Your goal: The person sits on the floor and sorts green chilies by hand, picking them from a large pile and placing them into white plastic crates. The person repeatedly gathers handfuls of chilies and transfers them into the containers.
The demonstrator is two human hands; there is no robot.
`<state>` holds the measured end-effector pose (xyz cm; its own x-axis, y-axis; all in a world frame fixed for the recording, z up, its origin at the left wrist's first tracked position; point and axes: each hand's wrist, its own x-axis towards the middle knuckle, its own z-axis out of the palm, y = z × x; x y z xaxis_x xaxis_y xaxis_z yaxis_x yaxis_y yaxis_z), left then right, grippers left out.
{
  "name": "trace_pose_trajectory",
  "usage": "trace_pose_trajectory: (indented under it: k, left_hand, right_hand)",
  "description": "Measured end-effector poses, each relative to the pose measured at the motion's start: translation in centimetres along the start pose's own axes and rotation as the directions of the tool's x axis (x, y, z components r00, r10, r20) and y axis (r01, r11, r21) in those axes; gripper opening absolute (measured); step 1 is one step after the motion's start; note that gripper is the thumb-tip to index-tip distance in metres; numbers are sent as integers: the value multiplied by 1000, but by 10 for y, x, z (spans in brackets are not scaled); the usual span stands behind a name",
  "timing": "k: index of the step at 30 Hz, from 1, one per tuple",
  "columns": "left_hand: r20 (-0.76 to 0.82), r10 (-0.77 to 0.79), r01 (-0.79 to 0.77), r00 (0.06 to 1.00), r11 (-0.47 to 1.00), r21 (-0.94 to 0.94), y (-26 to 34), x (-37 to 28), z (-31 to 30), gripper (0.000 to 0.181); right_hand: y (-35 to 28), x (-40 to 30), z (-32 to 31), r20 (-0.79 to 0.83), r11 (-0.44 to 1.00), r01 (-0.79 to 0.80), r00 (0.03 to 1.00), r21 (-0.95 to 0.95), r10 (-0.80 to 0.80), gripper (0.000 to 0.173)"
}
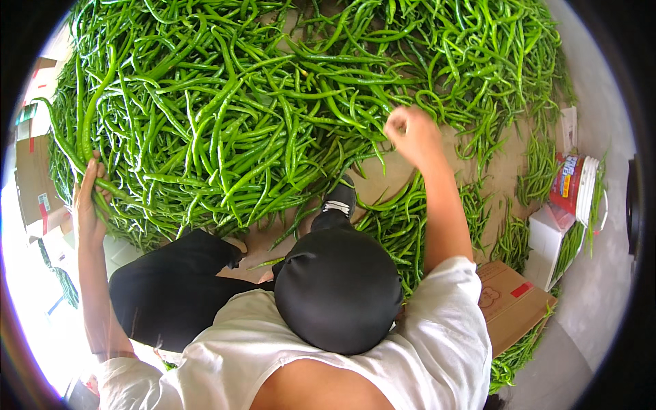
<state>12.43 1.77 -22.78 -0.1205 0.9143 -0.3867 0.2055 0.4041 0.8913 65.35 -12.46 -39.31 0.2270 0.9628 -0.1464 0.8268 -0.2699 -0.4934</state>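
Several long green chili peppers are gripped in my left hand, at the left side of a big heap. They fan upward and outward past the fingers. My right hand is slightly blurred, its fingers curled in and the thumb bent towards them. I see nothing in it. It hovers by the right edge of the main heap of green chili peppers, above a patch of brown floor. Another pile of peppers lies below my right forearm.
My knee in black cloth and a dark shoe are close to the heap. At the right are a cardboard box, a white box and a red-and-white bucket. More cartons stand at the left.
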Motion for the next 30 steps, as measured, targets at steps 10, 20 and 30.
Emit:
trace_pose_trajectory:
  k: [10, 20, 30]
  left_hand:
    - [-17, 102, -100, 995, 989, 113, 2, -11, 0, 45]
    - [215, 213, -241, 953, 964, 110, 12, -35, 25, 42]
    - [349, 490, -592, 799, 742, 314, 33, -64, 46, 31]
  right_hand:
    - [5, 37, 25, 80, 959, -192, 974, -209, 212, 37]
    - [-51, -11, -68, -287, 931, 206, 951, 300, -118, 33]
    - [-187, -16, -43, 467, 9, -484, 840, 875, -276, 35]
